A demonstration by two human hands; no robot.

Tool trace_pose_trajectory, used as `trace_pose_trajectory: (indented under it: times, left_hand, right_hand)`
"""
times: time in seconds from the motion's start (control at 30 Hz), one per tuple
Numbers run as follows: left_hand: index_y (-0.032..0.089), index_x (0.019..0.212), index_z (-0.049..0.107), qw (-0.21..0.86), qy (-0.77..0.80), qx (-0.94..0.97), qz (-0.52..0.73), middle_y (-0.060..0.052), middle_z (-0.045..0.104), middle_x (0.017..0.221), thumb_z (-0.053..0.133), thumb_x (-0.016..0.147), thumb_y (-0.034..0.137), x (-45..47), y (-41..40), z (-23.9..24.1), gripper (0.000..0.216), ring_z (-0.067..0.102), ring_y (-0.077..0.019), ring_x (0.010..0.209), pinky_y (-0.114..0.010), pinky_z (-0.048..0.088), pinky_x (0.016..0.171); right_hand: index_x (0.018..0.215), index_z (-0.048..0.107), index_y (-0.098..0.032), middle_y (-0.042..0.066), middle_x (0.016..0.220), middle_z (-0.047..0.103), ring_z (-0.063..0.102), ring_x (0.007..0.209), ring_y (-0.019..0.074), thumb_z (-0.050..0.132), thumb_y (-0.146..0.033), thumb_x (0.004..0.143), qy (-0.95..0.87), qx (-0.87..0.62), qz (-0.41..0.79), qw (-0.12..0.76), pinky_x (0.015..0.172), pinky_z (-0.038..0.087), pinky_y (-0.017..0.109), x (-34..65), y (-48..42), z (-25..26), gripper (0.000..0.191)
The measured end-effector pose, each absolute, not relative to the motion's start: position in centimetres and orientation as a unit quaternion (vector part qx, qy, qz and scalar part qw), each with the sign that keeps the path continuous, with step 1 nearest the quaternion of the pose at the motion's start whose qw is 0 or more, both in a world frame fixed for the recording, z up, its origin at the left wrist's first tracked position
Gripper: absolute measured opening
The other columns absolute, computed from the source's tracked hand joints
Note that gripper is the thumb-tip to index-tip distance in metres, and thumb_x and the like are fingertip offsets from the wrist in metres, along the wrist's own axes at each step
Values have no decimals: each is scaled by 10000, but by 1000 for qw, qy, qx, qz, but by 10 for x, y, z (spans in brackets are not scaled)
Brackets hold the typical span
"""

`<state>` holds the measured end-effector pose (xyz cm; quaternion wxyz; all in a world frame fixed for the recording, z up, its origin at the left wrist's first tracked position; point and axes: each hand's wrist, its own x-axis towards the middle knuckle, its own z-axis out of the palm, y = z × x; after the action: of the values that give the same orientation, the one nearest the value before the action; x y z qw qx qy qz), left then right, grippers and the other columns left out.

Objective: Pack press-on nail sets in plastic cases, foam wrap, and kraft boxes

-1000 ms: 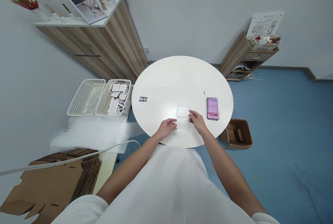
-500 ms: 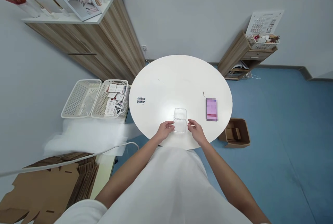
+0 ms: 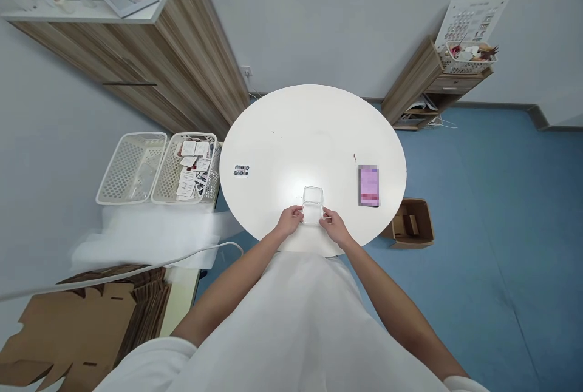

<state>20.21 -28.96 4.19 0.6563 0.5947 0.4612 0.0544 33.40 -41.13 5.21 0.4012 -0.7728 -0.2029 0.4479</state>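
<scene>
Left-hand grip (image 3: 290,221) and right-hand grip (image 3: 334,226) both on the clear plastic case (image 3: 312,205)

Change: right fingers were just off the case half a second ago, now at its right edge. So it's steadied from both sides.

L to R: card basket (image 3: 175,195) beside the white counter (image 3: 314,116); small card with two rows of dark round pieces (image 3: 241,172) near counter's left edge. Left-hand grip pinches case's left edge. Case: near middle of counter's front, hinged, open flat, lid half away from the person, see-through, nothing visible inside. Right-hand grip pinches right edge. Pixelated purple rectangle (image 3: 368,185) further right, well apart.
</scene>
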Motion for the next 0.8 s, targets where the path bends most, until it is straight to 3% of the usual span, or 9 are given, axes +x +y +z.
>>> trace_pose_trajectory:
  times: [0.13, 0.33, 0.5, 0.8]
  left_hand:
    - [178, 965, 604, 614, 479, 625, 56, -33, 593, 830, 547, 691, 241, 205, -289, 38, 287, 540, -129, 692, -264, 428, 675]
    - [180, 825, 604, 560, 455, 692, 28, 10, 519, 722, 495, 696, 246, 209, -291, 33, 181, 461, -114, 623, -249, 391, 634]
    - [170, 854, 561, 538, 487, 688, 20, -16, 517, 850, 511, 685, 242, 210, -296, 30, 190, 463, -116, 696, -245, 379, 683]
    - [165, 1157, 467, 553, 520, 650, 48, -73, 538, 992, 574, 683, 225, 202, -307, 28, 489, 513, -146, 833, -279, 386, 792]
  right_hand:
    - [1184, 481, -232, 35, 1028, 500, 514, 810, 144, 526, -332, 662, -194, -771, 456, 401, 752, 435, 294, 337, -408, 49, 533]
    - [1105, 517, -231, 32, 1022, 495, 509, 754, 132, 509, -327, 656, -215, -755, 479, 392, 697, 437, 283, 340, -404, 47, 459]
    - [1031, 540, -207, 44, 1041, 482, 511, 741, 128, 496, -320, 666, -237, -752, 488, 375, 697, 437, 286, 340, -401, 44, 385]
    - [1265, 371, -207, 79, 1134, 478, 534, 891, 161, 546, -313, 663, -218, -745, 474, 415, 780, 445, 312, 337, -417, 26, 636]
